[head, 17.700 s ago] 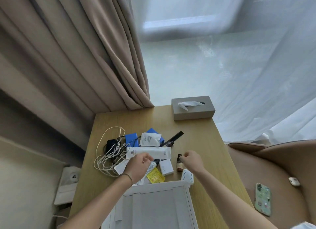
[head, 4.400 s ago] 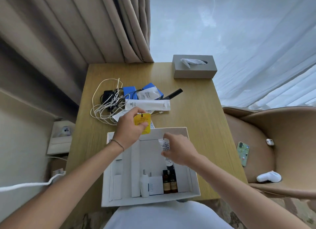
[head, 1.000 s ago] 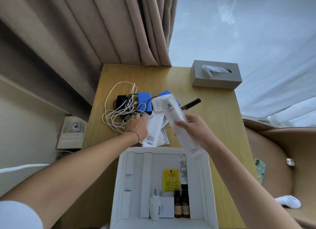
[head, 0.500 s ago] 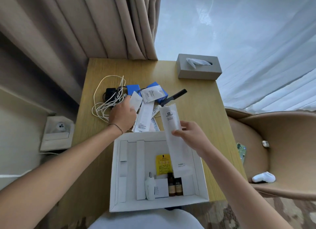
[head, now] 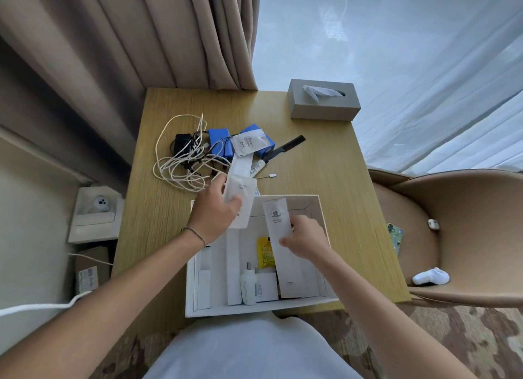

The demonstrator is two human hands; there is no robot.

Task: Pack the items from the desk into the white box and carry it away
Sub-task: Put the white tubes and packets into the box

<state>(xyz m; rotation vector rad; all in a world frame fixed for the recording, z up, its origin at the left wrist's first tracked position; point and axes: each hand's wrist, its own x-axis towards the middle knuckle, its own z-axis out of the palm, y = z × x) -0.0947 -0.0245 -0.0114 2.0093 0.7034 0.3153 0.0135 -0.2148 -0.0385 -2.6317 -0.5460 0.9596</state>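
Head view: you are looking down at a wooden desk (head: 325, 180) with the white box (head: 322, 208) sitting at its near edge.
Right hand: your right hand (head: 304, 241) is pinching a long white tube (head: 283, 248) over the right side of the box, its lower end reaching down inside.
Left hand: your left hand (head: 216, 213) is gripping a flat white packet (head: 243, 200) above the box's far left corner.
In the box: a yellow sachet (head: 264, 251), a small white bottle (head: 248, 289) and a small white carton (head: 266, 286) are lying between the dividers.
On the desk: a tangle of white cables (head: 178, 166), a black charger (head: 182, 143), blue packs (head: 219, 145), another white sachet (head: 249, 143) and a black comb (head: 285, 148) are sitting beyond the box.
In the way: your left hand and its packet are covering the nearest loose packets.
Around: a grey tissue box (head: 324, 104) is standing at the far right corner; a tan chair (head: 452, 208) is holding a phone (head: 394, 235).
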